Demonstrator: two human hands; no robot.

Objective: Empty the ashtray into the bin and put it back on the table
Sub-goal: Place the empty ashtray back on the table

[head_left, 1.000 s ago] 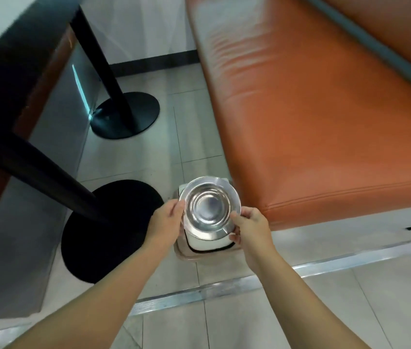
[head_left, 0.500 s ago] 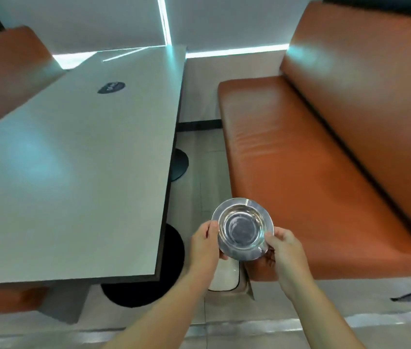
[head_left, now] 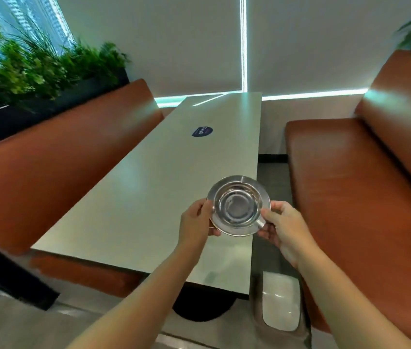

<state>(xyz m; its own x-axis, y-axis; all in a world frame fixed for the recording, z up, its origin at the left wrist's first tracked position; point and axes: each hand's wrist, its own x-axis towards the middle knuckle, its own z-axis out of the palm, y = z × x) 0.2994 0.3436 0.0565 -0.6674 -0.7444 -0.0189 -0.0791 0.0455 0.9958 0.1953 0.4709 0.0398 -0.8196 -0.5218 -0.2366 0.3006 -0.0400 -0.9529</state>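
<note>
A round steel ashtray (head_left: 237, 205) with a wide rim is held upright in the air, its bowl shiny and bare inside. My left hand (head_left: 195, 222) pinches its left rim and my right hand (head_left: 283, 226) pinches its right rim. The ashtray hovers over the near right edge of the long white table (head_left: 149, 192). The bin (head_left: 280, 308), with a white swing lid, stands on the floor below my right forearm, between the table and the right bench.
Orange benches flank the table, one on the left (head_left: 55, 172) and one on the right (head_left: 365, 187). A dark blue sticker (head_left: 202, 131) lies on the tabletop. Green plants (head_left: 35, 69) fill a black planter behind the left bench. The table's black base (head_left: 199, 308) sits beside the bin.
The ashtray has risen in both hands from just above the bin on the floor to table height, over the table's right edge. The view has lifted from the floor to the tabletop.
</note>
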